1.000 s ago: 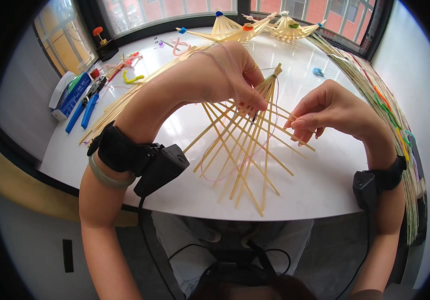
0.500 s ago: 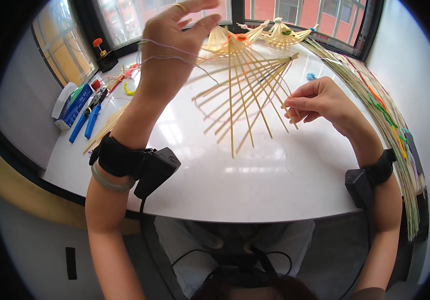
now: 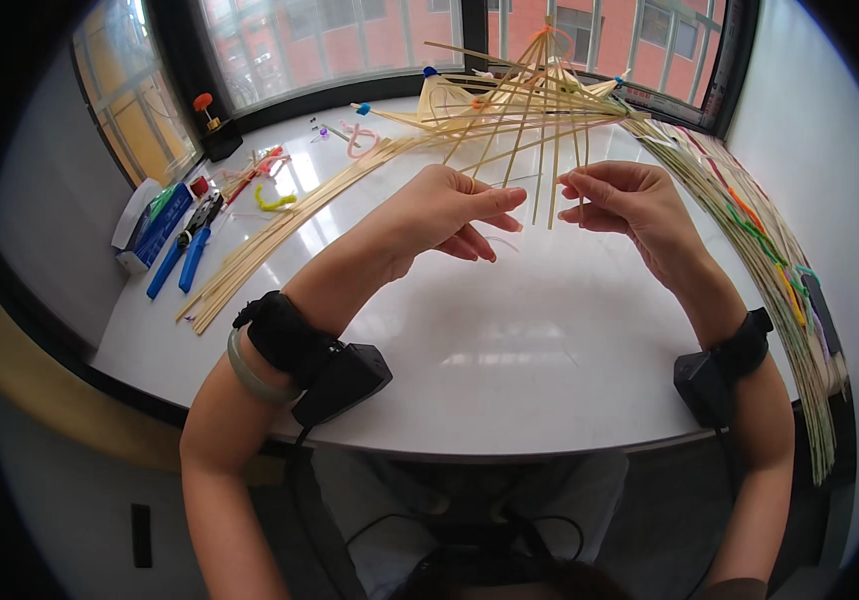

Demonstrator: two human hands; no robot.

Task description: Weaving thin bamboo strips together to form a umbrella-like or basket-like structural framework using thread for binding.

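Observation:
A fan of thin bamboo sticks [image 3: 540,110], bound together at its top end, stands upright over the white table [image 3: 510,340]. My right hand [image 3: 630,205] pinches the lower ends of some of these sticks between thumb and fingers. My left hand [image 3: 450,215] is close beside it on the left, its fingertips closed on a thin pale thread [image 3: 508,180] that runs across to the sticks. Both hands hover above the table's middle, a few centimetres apart. Black bands with small boxes sit on both wrists.
A long bundle of loose sticks [image 3: 280,225] lies diagonally at the left. Blue-handled tools [image 3: 180,260] and a blue-and-white package [image 3: 150,225] lie near the left edge. Pink [image 3: 360,140] and yellow pipe cleaners [image 3: 275,200] lie behind. More sticks with coloured ties [image 3: 750,240] line the right edge.
My left hand has come down from high over the table to beside my right hand. The stick fan has swung from lying flat to standing upright, tips down.

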